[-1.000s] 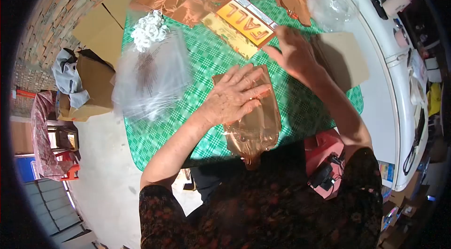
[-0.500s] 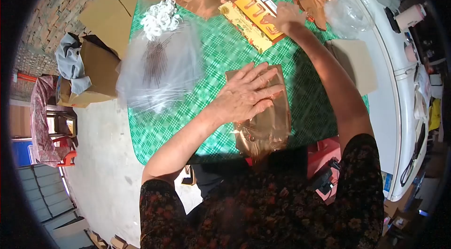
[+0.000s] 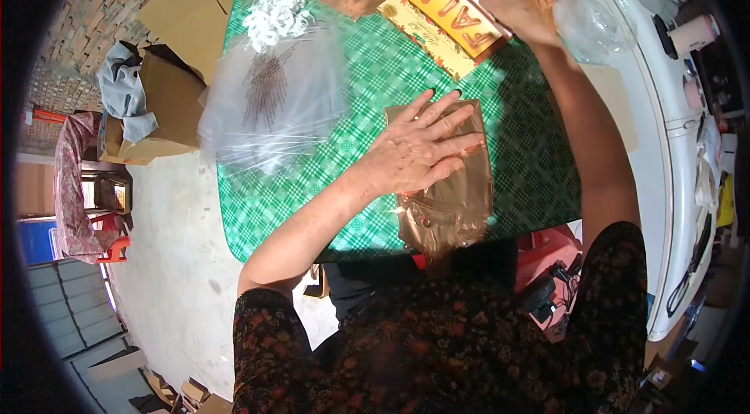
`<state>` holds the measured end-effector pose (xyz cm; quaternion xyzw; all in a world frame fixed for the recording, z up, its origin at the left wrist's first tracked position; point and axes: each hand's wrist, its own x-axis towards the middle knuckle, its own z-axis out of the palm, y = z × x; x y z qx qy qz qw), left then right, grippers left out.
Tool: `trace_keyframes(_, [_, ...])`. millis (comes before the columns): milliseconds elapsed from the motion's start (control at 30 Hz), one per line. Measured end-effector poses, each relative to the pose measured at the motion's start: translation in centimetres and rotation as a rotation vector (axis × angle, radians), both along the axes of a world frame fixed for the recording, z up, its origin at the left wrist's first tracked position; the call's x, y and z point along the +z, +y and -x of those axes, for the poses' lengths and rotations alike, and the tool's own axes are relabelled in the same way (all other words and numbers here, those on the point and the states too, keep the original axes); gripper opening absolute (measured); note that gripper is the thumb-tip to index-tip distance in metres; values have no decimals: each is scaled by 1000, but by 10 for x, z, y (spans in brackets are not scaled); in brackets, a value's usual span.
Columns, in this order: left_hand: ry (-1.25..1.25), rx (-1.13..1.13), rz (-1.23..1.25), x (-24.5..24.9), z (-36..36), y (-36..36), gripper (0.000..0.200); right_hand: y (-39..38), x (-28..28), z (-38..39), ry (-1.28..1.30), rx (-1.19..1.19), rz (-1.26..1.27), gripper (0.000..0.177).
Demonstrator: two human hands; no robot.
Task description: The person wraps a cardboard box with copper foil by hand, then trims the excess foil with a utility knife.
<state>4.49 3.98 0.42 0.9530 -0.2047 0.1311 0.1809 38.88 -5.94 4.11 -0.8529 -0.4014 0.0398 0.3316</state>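
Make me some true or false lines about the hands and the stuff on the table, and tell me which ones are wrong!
1. The left hand is on a shiny copper piece. True.
2. The card says SPRING. False: the card says FALL.
3. The right hand is at the edge of the card. True.
4. The cloth is blue. False: the cloth is green.
5. The white curls are to the right of the card. False: the white curls are to the left of it.
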Motion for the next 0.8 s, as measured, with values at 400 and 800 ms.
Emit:
trace_keyframes(400, [51,0,-40,5,1,1,58,-16,21,20,206,363,-116,11])
trace_keyframes(800, [47,2,-53,3,0,-1,57,-7,8,68,479,505,-9,13])
